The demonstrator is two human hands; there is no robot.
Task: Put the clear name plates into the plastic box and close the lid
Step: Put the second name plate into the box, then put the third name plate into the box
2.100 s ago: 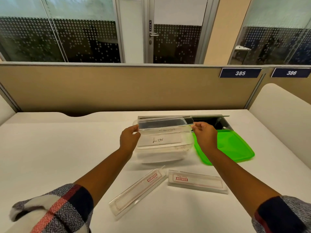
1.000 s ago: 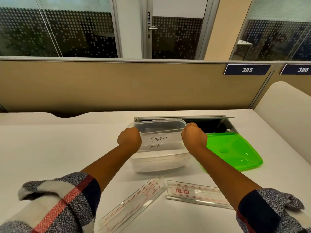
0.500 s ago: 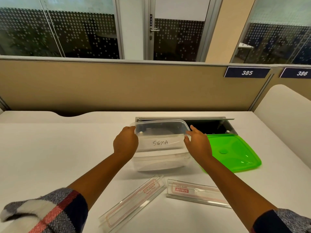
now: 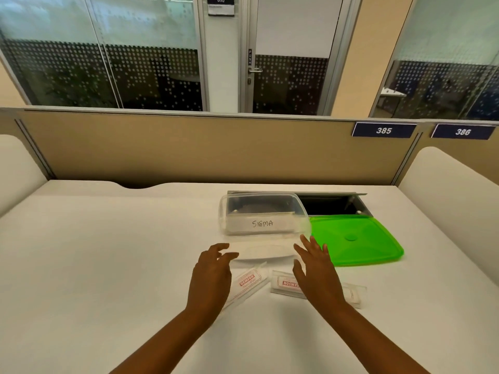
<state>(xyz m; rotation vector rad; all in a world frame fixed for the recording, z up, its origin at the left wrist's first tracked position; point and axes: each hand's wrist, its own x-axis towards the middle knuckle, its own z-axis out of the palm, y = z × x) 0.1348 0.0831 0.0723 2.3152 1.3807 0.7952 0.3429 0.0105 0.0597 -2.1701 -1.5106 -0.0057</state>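
The clear plastic box stands open on the white desk, with a name plate marked SIGMA inside it. Its green lid lies flat just to the right. Two more clear name plates with red print lie in front of the box: one slanted on the left, one on the right. My left hand hovers open over the slanted plate. My right hand is open above the right plate and covers its middle. Neither hand holds anything.
A cable tray with a raised metal flap is set into the desk behind the box and lid. A tan partition runs along the desk's far edge. White side panels stand at both ends.
Both hands lowered a name plate into the box, let go, and drew back toward me. They now hover open over the two plates on the desk.
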